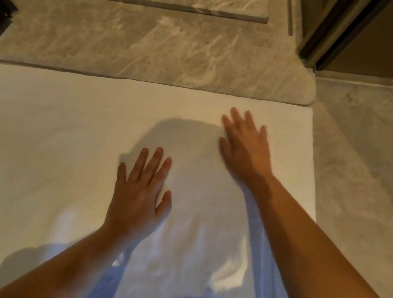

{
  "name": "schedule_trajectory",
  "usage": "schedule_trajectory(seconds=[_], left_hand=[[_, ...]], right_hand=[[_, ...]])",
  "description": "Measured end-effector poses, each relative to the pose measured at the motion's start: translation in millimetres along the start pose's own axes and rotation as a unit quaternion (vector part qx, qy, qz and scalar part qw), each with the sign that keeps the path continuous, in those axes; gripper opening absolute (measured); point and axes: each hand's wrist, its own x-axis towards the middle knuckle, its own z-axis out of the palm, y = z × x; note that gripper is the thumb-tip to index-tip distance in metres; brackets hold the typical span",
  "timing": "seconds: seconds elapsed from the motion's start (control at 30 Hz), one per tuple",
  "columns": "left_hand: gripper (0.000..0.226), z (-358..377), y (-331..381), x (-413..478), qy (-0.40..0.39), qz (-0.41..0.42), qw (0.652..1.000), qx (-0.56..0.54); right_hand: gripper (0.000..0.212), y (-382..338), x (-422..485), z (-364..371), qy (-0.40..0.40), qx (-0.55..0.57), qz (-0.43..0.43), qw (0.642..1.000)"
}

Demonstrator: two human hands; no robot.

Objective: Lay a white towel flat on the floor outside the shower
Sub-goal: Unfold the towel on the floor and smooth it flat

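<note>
- The white towel [58,150] lies spread on the marble floor [371,166], filling most of the near and middle view; its far edge runs straight, just beside a raised marble step [155,47] that I take to be the shower threshold.
- Its right edge is also straight, with bare floor beyond it. The left edge runs out of view, and the near edge is hidden under the arms and shadow.
- The left hand [138,196] rests palm down near the towel's middle, its fingers [153,165] held straight and nearly together, the thumb out to the side — pinching nothing.
- The right hand [246,144] lies farther off and to the right, also palm down, its fingers [237,119] spread; it looks blurred, so whether it presses or skims the cloth I cannot tell.
- Far right, a dark door frame [323,34] stands at the step's end; a dark edge shows at far left.
- Judgement on progress: the laying itself seems done — the towel is open, single-layered where visible, and squared against the step outside the shower.
- What looks left is only finishing: the flat palms suggest smoothing, and faint soft undulations show toward the left part of the cloth.
- No fold or turned corner shows at the far right corner; the left and near corners cannot be checked from here.
- The near part is heavily shadowed and bluish, so any creases there would be hard to see.
</note>
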Motion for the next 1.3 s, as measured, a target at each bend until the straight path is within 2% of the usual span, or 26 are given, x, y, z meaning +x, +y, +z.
schedule_trajectory(seconds=[0.13,0.2,0.27,0.33,0.43,0.63,0.73,0.87,0.97,1.17,1.3], left_hand=[[0.061,0,0,0,0.003,-0.001,1.0,-0.008],[0.061,-2,1,1,-0.004,0.0,1.0,-0.005],[0.061,-2,1,2,-0.01,-0.001,1.0,-0.002],[0.062,-2,1,3,-0.016,-0.003,1.0,-0.001],[0.064,-1,2,3,-0.02,-0.007,1.0,-0.001],[0.063,-3,2,2,-0.054,-0.003,0.998,-0.021],[0.06,-12,-8,8,-0.079,0.044,0.994,-0.055],[0.044,-49,-55,20,-0.038,0.103,0.99,-0.094],[0.037,-75,-109,22,-0.007,0.075,0.995,-0.068],[0.038,-92,-217,2,0.043,-0.036,0.998,-0.018],[0.052,-77,-262,-14,0.048,-0.069,0.996,-0.016]], right_hand=[[0.046,61,-1,-27,0.055,0.004,0.14,0.989],[0.039,64,-15,-33,0.116,0.005,0.147,0.982],[0.037,38,-33,-25,0.14,0.027,0.135,0.98],[0.045,-3,-54,-7,0.103,0.06,0.088,0.989],[0.048,-33,-81,13,0.054,0.03,0.007,0.998],[0.043,21,-81,-20,0.04,-0.015,0.155,0.987],[0.044,3,-70,-32,0.027,-0.037,0.136,0.99],[0.039,-62,-48,-23,0.015,-0.012,0.026,0.999],[0.045,-110,-33,-6,-0.025,-0.01,-0.048,0.998],[0.05,-160,7,11,-0.02,-0.005,0.002,1.0],[0.051,-186,39,26,-0.006,-0.011,0.075,0.997]])
